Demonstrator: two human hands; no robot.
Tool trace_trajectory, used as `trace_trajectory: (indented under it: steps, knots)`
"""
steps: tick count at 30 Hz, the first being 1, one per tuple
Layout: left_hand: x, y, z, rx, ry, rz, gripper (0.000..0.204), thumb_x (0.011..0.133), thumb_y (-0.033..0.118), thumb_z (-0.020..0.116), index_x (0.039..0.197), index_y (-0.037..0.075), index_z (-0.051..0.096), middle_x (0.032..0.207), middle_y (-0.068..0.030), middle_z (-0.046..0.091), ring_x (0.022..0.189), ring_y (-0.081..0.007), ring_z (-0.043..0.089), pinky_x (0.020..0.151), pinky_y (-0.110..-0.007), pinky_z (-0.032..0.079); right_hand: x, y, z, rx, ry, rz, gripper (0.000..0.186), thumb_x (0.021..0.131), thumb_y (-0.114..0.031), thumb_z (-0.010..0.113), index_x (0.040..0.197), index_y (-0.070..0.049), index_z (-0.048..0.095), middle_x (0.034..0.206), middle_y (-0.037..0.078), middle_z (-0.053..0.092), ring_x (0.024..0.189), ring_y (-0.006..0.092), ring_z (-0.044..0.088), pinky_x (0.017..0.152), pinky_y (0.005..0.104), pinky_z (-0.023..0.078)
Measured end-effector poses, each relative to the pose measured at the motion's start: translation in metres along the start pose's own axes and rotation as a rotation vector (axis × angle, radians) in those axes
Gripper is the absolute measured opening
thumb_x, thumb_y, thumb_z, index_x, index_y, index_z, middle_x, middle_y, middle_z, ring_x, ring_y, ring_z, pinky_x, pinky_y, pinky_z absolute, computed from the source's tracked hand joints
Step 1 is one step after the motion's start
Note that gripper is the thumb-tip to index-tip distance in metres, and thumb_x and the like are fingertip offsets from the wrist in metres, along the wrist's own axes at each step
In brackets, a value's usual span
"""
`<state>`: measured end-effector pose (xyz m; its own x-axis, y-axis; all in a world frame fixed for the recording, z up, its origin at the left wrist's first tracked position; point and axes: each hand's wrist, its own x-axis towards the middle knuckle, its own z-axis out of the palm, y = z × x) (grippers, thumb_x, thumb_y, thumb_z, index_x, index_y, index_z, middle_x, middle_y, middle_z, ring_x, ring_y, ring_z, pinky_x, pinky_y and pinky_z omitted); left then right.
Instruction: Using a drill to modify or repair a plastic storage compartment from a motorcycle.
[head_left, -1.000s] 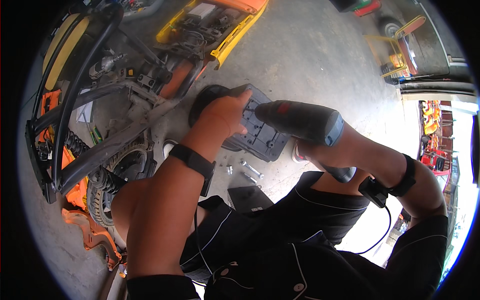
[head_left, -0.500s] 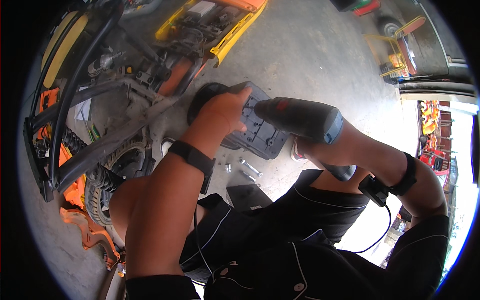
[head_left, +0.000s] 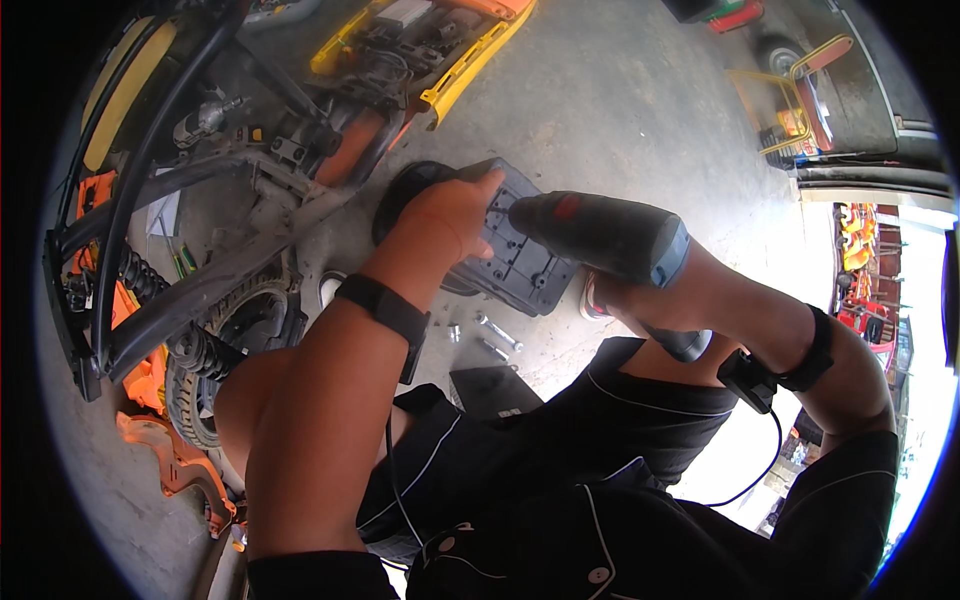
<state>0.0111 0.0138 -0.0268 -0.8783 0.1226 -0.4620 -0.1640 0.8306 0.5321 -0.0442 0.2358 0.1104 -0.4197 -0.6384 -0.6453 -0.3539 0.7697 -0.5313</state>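
My left hand (head_left: pixel 448 215) grips the upper left side of a dark grey plastic box (head_left: pixel 535 272), thumb and fingers on its ribbed face. In my right hand (head_left: pixel 650 298) is a cordless drill (head_left: pixel 600 235), its nose pressed close to the box's face; the exact contact at the tip is hidden. My fingers wrap round the drill's handle, mostly behind the drill body. Behind the box and my left hand, a round black part (head_left: pixel 405 190) shows in part.
A wrench-like metal tool (head_left: pixel 499 331) and small metal sockets lie on the floor below the box, near a black flat panel (head_left: pixel 495 390). To the left stand a vehicle frame (head_left: pixel 215 265) and a tyre (head_left: pixel 190 390). Yellow bodywork (head_left: pixel 465 75) lies at the far side.
Both hands, the box and the drill hold nearly the same place. The surroundings have shifted very slightly in the picture.
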Motion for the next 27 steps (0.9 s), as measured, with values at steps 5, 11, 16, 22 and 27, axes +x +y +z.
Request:
trace_trajectory:
  steps: [5, 11, 16, 22, 27]
  knots:
    - [-0.002, 0.004, -0.002, -0.020, -0.024, -0.056, 0.102, 0.078, 0.018, 0.090, 0.161, 0.013, 0.031, 0.131, -0.0196, 0.068, 0.125, -0.0351, 0.063, 0.104, -0.042, 0.052, 0.001, -0.002, 0.000, 0.007, -0.001, 0.020, 0.074, 0.084, 0.005, 0.060, 0.155, -0.005, 0.043, 0.112, 0.018, 0.071, 0.097, 0.0233, 0.071, 0.089, 0.0381, 0.058]
    - [-0.002, 0.008, -0.004, -0.025, -0.027, -0.077, 0.101, 0.078, 0.017, 0.090, 0.161, 0.014, 0.032, 0.132, -0.0188, 0.067, 0.126, -0.0352, 0.063, 0.104, -0.043, 0.052, 0.002, 0.006, 0.003, -0.006, 0.043, -0.034, 0.074, 0.083, 0.006, 0.059, 0.155, -0.004, 0.044, 0.111, 0.017, 0.071, 0.097, 0.0231, 0.072, 0.089, 0.0376, 0.058]
    - [0.000, 0.003, -0.001, -0.019, -0.013, -0.023, 0.105, 0.076, 0.022, 0.091, 0.161, 0.010, 0.030, 0.129, -0.0262, 0.067, 0.120, -0.0399, 0.066, 0.104, -0.043, 0.052, 0.002, 0.002, 0.003, 0.027, 0.033, -0.005, 0.072, 0.084, 0.006, 0.056, 0.154, -0.004, 0.045, 0.108, 0.017, 0.072, 0.094, 0.0225, 0.072, 0.088, 0.0373, 0.059]
    - [-0.002, 0.001, -0.001, -0.034, -0.028, -0.071, 0.098, 0.077, 0.016, 0.090, 0.159, 0.013, 0.035, 0.131, -0.0184, 0.068, 0.125, -0.0349, 0.064, 0.103, -0.043, 0.052, 0.016, -0.006, 0.008, 0.049, -0.002, 0.172, 0.044, 0.088, -0.018, 0.073, 0.128, -0.004, 0.061, 0.100, 0.013, 0.074, 0.086, 0.0245, 0.074, 0.083, 0.0364, 0.060]
    - [-0.008, 0.003, -0.001, -0.134, 0.014, -0.057, 0.097, 0.075, 0.014, 0.091, 0.157, 0.015, 0.040, 0.129, -0.0171, 0.069, 0.122, -0.0342, 0.065, 0.100, -0.043, 0.054, 0.029, -0.011, 0.015, 0.176, -0.012, 0.310, 0.044, 0.086, -0.014, 0.074, 0.127, -0.003, 0.060, 0.092, 0.009, 0.072, 0.079, 0.0191, 0.072, 0.075, 0.0344, 0.058]
